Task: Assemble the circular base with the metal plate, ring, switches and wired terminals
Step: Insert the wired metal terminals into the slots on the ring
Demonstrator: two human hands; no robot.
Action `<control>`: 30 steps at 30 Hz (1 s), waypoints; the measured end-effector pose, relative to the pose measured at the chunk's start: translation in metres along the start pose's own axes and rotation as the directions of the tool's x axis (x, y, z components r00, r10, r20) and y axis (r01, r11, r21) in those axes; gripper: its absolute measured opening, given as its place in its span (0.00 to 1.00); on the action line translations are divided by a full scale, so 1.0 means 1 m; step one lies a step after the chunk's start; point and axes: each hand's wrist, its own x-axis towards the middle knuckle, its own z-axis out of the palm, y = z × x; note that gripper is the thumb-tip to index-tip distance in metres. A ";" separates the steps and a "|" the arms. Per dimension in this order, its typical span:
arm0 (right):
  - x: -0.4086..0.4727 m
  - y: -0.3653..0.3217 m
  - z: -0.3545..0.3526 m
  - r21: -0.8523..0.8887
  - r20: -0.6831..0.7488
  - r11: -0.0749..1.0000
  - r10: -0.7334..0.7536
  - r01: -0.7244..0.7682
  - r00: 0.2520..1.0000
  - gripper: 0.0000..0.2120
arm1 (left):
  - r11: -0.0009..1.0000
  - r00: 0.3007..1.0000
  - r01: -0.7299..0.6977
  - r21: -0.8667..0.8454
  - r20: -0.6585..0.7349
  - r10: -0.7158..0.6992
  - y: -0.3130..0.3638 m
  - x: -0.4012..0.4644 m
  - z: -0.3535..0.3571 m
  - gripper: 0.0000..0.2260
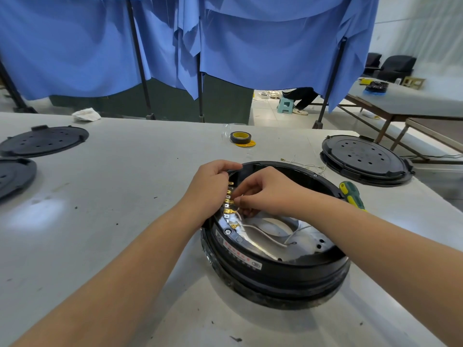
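Your right hand (269,190) has its fingertips curled down and pinched at the end of a white wire (260,234), right against the row of brass terminals (229,200) on the inner left wall of the circular base (275,269); exactly what sits between the fingertips is hidden, so you cannot tell from here whether the connector is seated. Your left hand (213,182) curls over the left rim, thumb on top, fingers hooked inside, steadying the housing. The base rests on the white table (125,196) directly in front of you, with the shiny metal plate (308,246) lying in its bottom and the wire looping loosely across it to a free end. Treat the wire as limp and light: it will flop and go nowhere if pushed mid-length, so hold it close to its terminal, at the crimp rather than the insulation. The brass tabs look thin and likely to bend, so press straight along the tab, not sideways. The housing seems stiff and heavy enough to stay put, though the hold on the rim is sensible. Farther out, a green and yellow screwdriver (352,195) lies just beside the right rim, a tape roll (241,138) sits beyond, and black perforated discs (364,156) lie on both sides.
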 end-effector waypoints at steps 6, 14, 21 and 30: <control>0.002 -0.002 0.003 0.095 0.005 0.993 0.070 -0.070 0.998 0.02 | 1.000 1.000 0.002 -0.014 0.013 -0.001 0.004 0.000 0.000 0.20; 0.004 -0.002 0.005 0.162 0.010 0.981 0.110 -0.110 0.994 0.05 | 1.000 0.999 0.015 -0.013 0.037 -0.015 0.005 0.000 0.001 0.21; 0.004 -0.002 0.007 0.217 0.007 0.967 0.136 -0.134 0.991 0.04 | 1.000 0.999 0.009 -0.011 0.034 -0.008 0.005 0.000 0.002 0.22; -0.002 -0.006 0.003 -0.134 -0.011 0.990 -0.038 0.037 0.999 0.03 | 1.000 1.000 -0.017 0.011 0.025 0.016 0.004 0.002 0.000 0.20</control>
